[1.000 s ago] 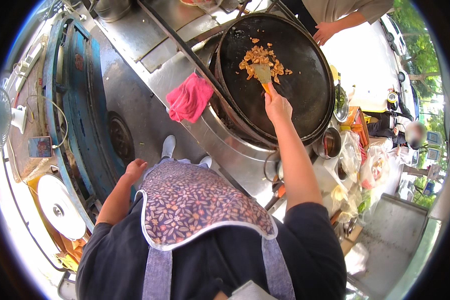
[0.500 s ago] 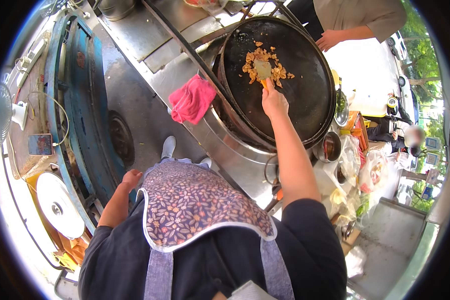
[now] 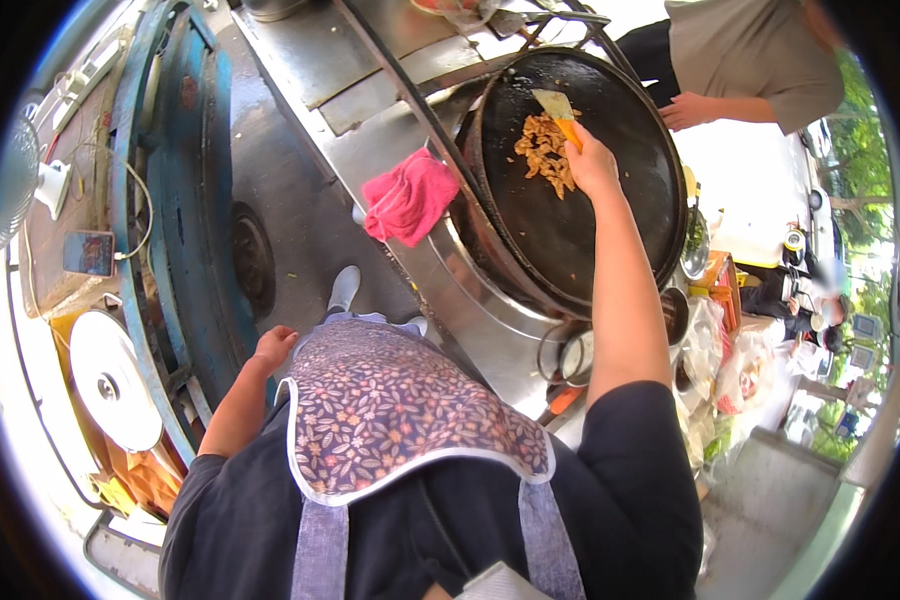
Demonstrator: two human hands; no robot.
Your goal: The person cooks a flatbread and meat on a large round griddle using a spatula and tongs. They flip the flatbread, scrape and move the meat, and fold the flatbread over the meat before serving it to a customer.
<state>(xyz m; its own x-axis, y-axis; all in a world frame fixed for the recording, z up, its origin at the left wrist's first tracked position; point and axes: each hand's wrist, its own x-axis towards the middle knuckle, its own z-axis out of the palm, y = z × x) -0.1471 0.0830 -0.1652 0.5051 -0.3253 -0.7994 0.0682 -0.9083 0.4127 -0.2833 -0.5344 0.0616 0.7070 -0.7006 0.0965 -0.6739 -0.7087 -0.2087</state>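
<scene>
A spatula (image 3: 558,108) is being gripped in the fingers of the right hand (image 3: 592,165) and has been pushed farther toward twelve o'clock on the round black griddle (image 3: 620,240), past the heap of fried food (image 3: 544,152); the stirring is judged ongoing. The left hand (image 3: 273,348) is being kept loosely curled at the hip, holding nothing.

I see pink cloth (image 3: 408,197) on steel counter (image 3: 300,60), upper middle. White fan (image 3: 15,180) at left edge, phone (image 3: 90,253) just beside it. White disc (image 3: 110,380) lower left. Bags (image 3: 730,355) at right. Another person's hand (image 3: 685,110) upper right.
</scene>
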